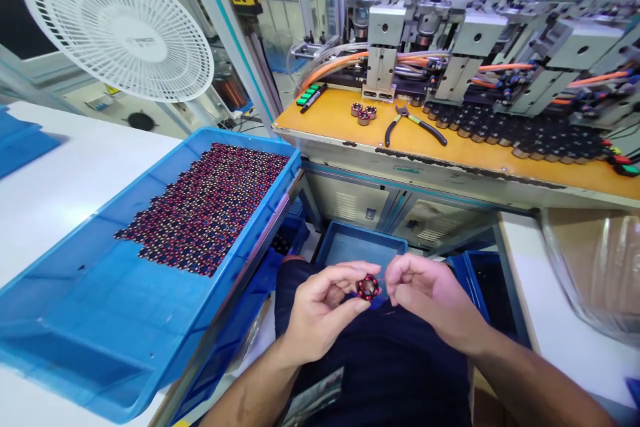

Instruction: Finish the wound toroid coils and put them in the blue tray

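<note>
My left hand (325, 307) holds a small ring-shaped motor stator (367, 287) between thumb and fingers, above my lap. Dark with red windings, the stator has its open centre turned toward me. Just to the right of it, my right hand (425, 293) is closed in a pinch, its fingertips apart from the ring. A faint thin strand seems to show between the stator and those fingertips, but what they grip is too small to make out.
To the left, a blue tray (95, 307) bears many similar stators (210, 207). The orange bench (340, 123) ahead carries pliers (413, 125), a few stators (364, 113), markers (311, 97) and rows of dark parts (520, 132) under a machine. A fan (120, 27) stands left; a blue bin (363, 243) sits below.
</note>
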